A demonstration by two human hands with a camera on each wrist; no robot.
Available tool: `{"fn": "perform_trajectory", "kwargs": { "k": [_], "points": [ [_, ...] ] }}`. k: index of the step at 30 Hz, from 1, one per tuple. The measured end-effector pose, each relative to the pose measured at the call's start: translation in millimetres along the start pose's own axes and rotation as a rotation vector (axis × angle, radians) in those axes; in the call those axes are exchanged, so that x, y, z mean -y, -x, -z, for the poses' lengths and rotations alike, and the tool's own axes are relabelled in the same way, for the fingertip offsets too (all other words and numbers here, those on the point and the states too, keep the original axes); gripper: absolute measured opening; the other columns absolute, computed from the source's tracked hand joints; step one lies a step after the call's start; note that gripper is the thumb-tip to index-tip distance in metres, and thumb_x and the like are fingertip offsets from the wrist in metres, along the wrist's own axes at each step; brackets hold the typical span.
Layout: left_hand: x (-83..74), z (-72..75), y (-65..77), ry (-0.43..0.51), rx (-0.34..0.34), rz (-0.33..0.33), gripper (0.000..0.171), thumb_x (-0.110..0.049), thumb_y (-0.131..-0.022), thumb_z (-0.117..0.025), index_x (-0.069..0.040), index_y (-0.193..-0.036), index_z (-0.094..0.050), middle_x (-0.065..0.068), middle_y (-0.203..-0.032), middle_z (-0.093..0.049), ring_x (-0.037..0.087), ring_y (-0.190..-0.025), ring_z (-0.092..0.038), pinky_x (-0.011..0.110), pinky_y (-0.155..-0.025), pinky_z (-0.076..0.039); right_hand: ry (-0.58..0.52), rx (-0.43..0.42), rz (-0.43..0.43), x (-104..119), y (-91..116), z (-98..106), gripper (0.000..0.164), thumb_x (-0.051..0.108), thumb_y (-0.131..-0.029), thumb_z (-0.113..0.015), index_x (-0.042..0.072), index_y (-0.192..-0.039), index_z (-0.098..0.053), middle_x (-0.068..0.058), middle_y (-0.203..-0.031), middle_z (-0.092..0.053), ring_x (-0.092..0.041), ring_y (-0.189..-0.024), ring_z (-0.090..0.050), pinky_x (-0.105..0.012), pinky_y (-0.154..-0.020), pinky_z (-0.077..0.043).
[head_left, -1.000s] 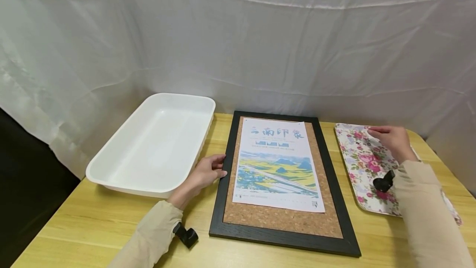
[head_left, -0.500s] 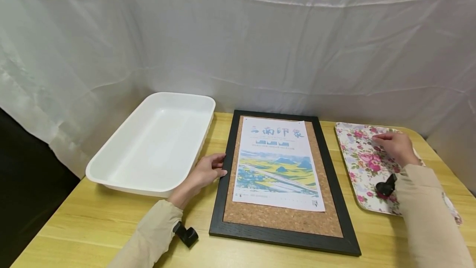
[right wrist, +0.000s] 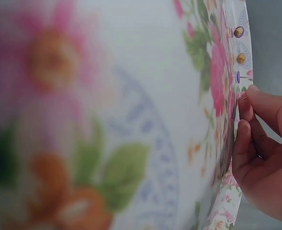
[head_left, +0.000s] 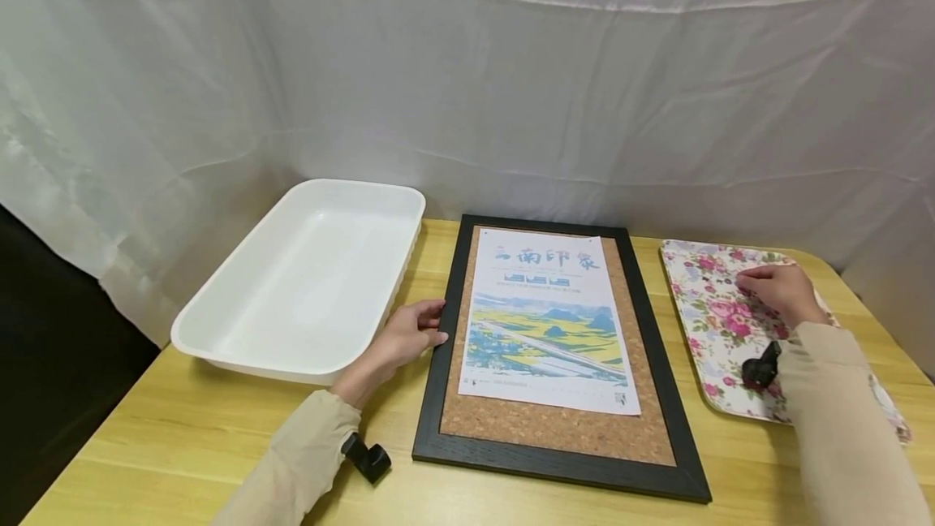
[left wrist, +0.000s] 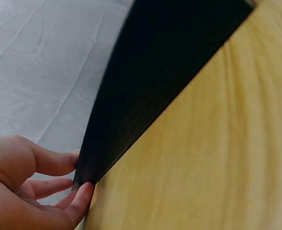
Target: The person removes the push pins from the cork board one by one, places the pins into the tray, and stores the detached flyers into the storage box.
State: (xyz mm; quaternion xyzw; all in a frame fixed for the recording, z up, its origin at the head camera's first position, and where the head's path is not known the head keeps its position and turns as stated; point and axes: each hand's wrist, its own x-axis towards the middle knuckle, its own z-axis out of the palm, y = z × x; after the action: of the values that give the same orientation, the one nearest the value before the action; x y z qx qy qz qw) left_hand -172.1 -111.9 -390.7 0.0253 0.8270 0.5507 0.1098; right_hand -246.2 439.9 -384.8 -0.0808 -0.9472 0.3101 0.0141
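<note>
A framed cork board [head_left: 555, 438] with a black frame lies on the table, bearing a printed paper sheet [head_left: 548, 323] with a landscape and blue characters. My left hand [head_left: 405, 335] holds the board's left edge, thumb and fingertips at the black frame [left wrist: 117, 105]. On the right, my right hand [head_left: 782, 291] is low over a flowered tray [head_left: 719, 364]. In the right wrist view its thumb and forefinger pinch a thumbtack [right wrist: 245, 97], mostly hidden by the fingertips. Beside them several thumbtacks lie on the tray, among them a gold-headed thumbtack [right wrist: 240, 58].
A deep white plastic tray [head_left: 307, 282] stands left of the board, close to the left forearm. Grey curtain cloth [head_left: 511, 88] hangs behind the wooden table [head_left: 183, 445]. Small pins show at the paper's top corners.
My right hand has shifted a little right and nearer over the flowered tray, uncovering small thumbtacks beside its fingertips. The left hand stays on the cork board's edge.
</note>
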Motion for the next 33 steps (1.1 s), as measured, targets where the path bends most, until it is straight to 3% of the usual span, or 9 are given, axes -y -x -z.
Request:
{"fn": "perform_trajectory", "kwargs": {
  "k": [14,22,33],
  "points": [
    [0.0,-0.5,-0.7,0.005,-0.003,0.003,0.055,0.007,-0.088,-0.063,0.004,-0.141,-0.046,0.019,-0.131,-0.055,0.031,-0.114,-0.054,0.036,-0.085,-0.051,-0.054,0.012,-0.041,-3.5,-0.3,1.4,0.051,0.029,-0.097,-0.057,-0.018,-0.116,-0.058,-0.029,-0.104,-0.061,-0.024,-0.084,-0.055,-0.027,-0.061,-0.043],
    [0.5,-0.2,-0.9,0.002,-0.007,0.004,0.055,0.008,-0.088,-0.063,0.004,-0.141,-0.046,0.019,-0.132,-0.055,0.031,-0.114,-0.054,0.036,-0.086,-0.050,-0.061,0.009,-0.056,-3.7,-0.7,-0.3,0.054,0.032,-0.097,-0.056,-0.018,-0.119,-0.056,-0.035,-0.116,-0.052,-0.038,-0.096,-0.053,-0.028,-0.063,-0.042],
    [-0.8,-0.6,-1.2,0.005,-0.002,-0.001,0.055,0.008,-0.088,-0.063,0.004,-0.141,-0.046,0.019,-0.131,-0.055,0.031,-0.114,-0.054,0.036,-0.084,-0.051,-0.058,-0.007,-0.087,0.3,1.0,1.3,0.056,0.032,-0.097,-0.054,-0.018,-0.122,-0.053,-0.037,-0.120,-0.049,-0.044,-0.102,-0.050,-0.034,-0.067,-0.043]
  ]
}}
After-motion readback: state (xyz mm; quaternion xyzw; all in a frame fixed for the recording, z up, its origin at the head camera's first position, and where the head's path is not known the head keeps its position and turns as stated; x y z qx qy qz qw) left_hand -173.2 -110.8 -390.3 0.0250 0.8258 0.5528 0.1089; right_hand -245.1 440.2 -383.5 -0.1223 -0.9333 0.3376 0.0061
